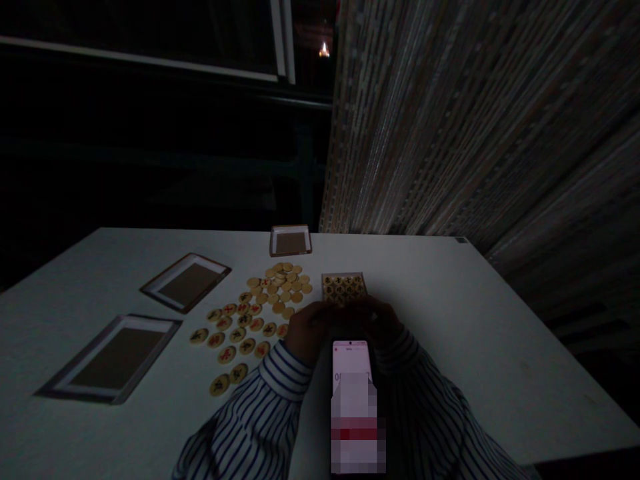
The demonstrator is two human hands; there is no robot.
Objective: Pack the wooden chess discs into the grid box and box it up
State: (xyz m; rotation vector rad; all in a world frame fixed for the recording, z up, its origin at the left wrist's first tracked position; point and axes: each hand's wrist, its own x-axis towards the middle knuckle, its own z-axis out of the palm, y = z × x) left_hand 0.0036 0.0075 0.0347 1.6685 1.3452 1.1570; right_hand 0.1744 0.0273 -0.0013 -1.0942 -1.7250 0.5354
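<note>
A shallow box (344, 275) packed with rows of round Chinese chess pieces (345, 288) lies just beyond my hands. My left hand (311, 325) is at its near left corner, and my right hand (379, 320) is at its near right side. Both hands curve inward and meet at the box's near edge. Deep shadow covers the fingers, so I cannot make out whether they grip anything. A lit phone (351, 367) with a timer-like screen lies between my forearms. Loose Chinese chess pieces (247, 346), some marked in red or black, are spread left of my hands.
Plain, pale pieces (286, 283) are heaped behind the marked ones. Three shallow trays or lids lie on the white table (450, 320): one at far centre (291, 241), one at left (187, 283), one nearer left (113, 360). A string curtain (425, 120) hangs behind the table.
</note>
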